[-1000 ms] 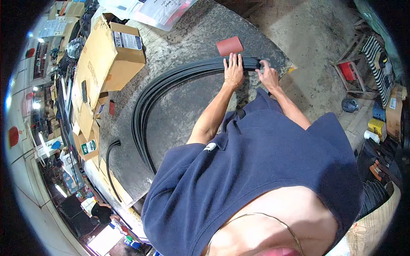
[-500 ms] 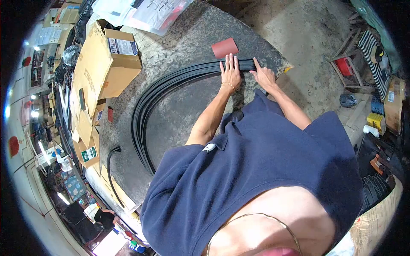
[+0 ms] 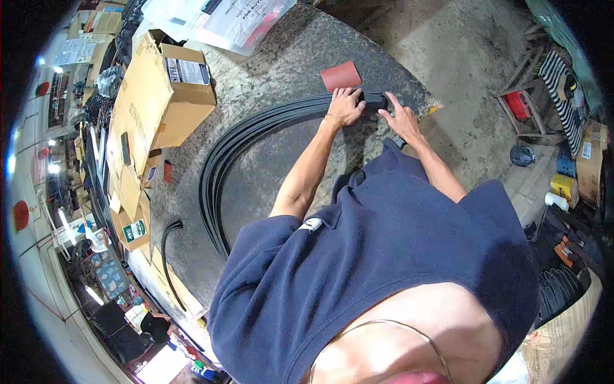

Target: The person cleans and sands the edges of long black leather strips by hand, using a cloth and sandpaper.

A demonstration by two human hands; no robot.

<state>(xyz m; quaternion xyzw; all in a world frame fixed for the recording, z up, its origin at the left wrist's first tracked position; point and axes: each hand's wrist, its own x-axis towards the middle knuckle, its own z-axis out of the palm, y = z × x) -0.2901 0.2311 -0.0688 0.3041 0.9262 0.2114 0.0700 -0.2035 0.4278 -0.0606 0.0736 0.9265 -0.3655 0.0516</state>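
A thick bundle of long black strips (image 3: 238,132) lies in a wide curve on the dark worktable (image 3: 256,173); the exact material cannot be made out. My left hand (image 3: 346,109) is closed over the bundle near its right end, fingers bent across the strips. Close by that end is my right hand (image 3: 402,123), with index finger and thumb apart and the end of the bundle between them. Just beyond my left hand rests a dark red rectangular sheet (image 3: 341,76). The bundle's other end is hidden by my shirt.
An opened cardboard box (image 3: 182,105) and clear plastic packaging (image 3: 220,19) occupy the table's far left side. A shorter black strip bundle (image 3: 165,256) lies by the left edge. The table corner (image 3: 437,106) is close to my right hand. A wooden stool (image 3: 521,105) stands on the floor.
My left hand's fingers, flat on the strips before, are now bent over them. My right hand has shifted slightly, its thumb and index finger staying by the bundle's end.
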